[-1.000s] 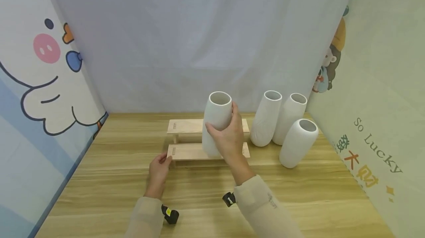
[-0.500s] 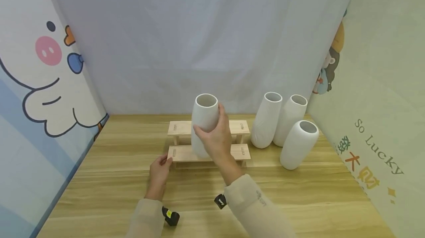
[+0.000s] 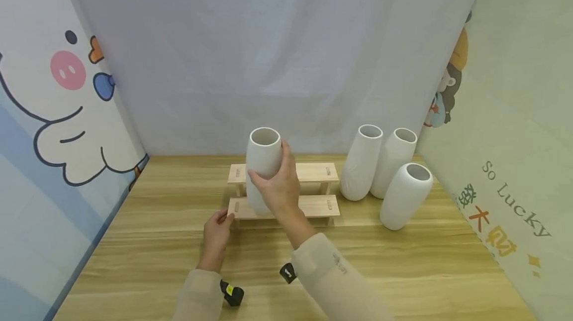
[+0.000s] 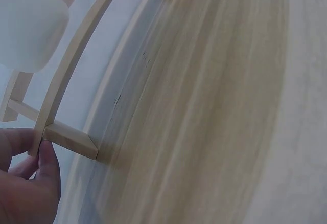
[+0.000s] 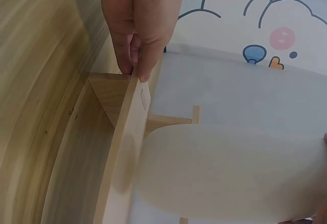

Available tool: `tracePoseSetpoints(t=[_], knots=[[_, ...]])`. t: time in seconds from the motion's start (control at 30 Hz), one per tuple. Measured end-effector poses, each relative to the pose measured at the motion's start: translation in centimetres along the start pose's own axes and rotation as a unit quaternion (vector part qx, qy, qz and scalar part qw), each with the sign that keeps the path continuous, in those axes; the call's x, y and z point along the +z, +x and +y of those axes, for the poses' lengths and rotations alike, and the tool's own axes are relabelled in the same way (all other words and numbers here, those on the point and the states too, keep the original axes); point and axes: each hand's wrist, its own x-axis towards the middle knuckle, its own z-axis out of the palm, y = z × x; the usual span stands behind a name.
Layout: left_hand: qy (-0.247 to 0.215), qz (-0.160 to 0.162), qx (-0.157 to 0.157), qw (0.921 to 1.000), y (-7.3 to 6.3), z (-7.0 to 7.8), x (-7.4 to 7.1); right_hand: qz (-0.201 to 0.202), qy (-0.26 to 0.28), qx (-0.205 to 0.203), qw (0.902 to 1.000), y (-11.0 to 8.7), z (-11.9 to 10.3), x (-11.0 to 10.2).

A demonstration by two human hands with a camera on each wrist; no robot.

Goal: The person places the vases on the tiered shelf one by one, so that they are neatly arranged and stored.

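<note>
A tall white vase [image 3: 261, 161] stands upright over the left half of the lower step of a two-tier wooden rack [image 3: 313, 206]. My right hand [image 3: 281, 184] grips it from the right side, thumb across the front and fingers behind. In the right wrist view the base of the white vase [image 5: 225, 173] is right at the board's surface. My left hand [image 3: 217, 234] pinches the left end of the lower board; the left wrist view shows thumb and fingers of the left hand [image 4: 30, 178] on either side of the board's end [image 4: 46, 111].
To the right of the rack stand a ribbed white vase [image 3: 361, 166], another white vase [image 3: 396, 161] behind it, and a smooth leaning-looking white vase [image 3: 405, 196] in front. All are on the wood-grain table [image 3: 403, 271]. A grey curtain [image 3: 286, 62] hangs behind.
My right hand has carried the vase leftward along the lower step, from near its middle to its left half. The left hand has kept its pinch on the board's end.
</note>
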Motion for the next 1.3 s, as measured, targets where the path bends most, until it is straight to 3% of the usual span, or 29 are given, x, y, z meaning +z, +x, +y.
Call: tracePoseSetpoints(t=[0.57, 1.3], knots=[[0.003, -0.021, -0.002, 0.9998, -0.6, 0.3, -0.2, -0.012, 0.000, -0.010, 0.9999, -0.6, -0.2, 1.8], [0.020, -0.015, -0.001, 0.9997, -0.3, 0.1, -0.2, -0.026, -0.018, -0.022, 0.9992, -0.9, 0.3, 2.3]])
